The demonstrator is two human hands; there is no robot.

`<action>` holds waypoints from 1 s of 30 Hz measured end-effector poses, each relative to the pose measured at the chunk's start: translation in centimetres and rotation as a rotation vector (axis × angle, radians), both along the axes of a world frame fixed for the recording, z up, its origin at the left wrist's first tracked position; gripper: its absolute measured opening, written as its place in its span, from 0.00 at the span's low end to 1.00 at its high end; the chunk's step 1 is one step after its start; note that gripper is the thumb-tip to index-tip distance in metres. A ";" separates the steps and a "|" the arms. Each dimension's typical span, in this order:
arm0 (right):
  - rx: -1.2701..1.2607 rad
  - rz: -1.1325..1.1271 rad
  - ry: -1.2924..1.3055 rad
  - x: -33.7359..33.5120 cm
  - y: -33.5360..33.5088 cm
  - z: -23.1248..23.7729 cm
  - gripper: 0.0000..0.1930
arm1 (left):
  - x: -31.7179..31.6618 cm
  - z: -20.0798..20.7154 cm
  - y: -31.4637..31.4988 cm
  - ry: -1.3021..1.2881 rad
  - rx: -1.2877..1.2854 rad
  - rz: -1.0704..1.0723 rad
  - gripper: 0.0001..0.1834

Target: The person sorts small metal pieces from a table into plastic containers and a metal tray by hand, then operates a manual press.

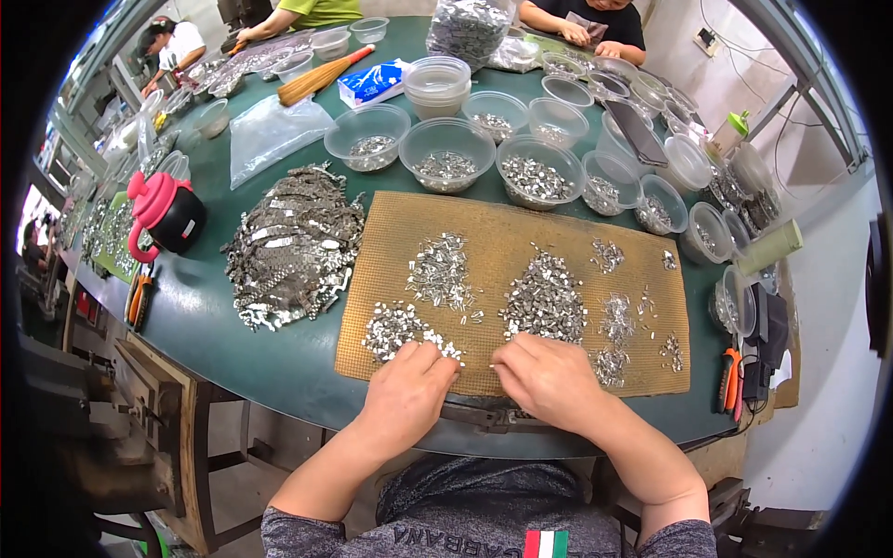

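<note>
My left hand is closed in a pinch at the front edge of a tan textured mat, beside a pile of small shiny metal pieces. My right hand is also pinched, just in front of a larger heap of grey metal pieces. The two hands face each other, a small gap apart. Whatever sits between the fingertips is too small to name. Farther up the mat lies another pile of silver pieces; several smaller clusters are spread along its right side.
Left of the mat is a mound of metal strips. Clear plastic bowls of parts line the back, with a phone on some. A pink-lidded black mug, pliers and a hand brush lie around. Co-workers sit across the table.
</note>
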State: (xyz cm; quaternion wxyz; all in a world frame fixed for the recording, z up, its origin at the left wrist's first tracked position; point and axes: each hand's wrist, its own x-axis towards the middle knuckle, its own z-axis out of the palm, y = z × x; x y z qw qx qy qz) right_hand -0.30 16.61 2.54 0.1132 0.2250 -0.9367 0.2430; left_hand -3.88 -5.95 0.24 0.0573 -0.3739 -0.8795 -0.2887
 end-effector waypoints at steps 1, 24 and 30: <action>0.003 -0.009 -0.004 0.6 0.7 0.3 0.06 | 0.1 -0.1 0.1 0.021 0.013 0.012 0.06; 0.106 -0.125 0.053 9.5 4.6 -0.6 0.12 | 4.1 -0.6 6.7 -0.024 0.248 -0.314 0.12; -0.079 -0.198 -0.041 9.6 4.5 -0.9 0.10 | 4.6 -1.0 7.8 0.005 0.177 -0.317 0.11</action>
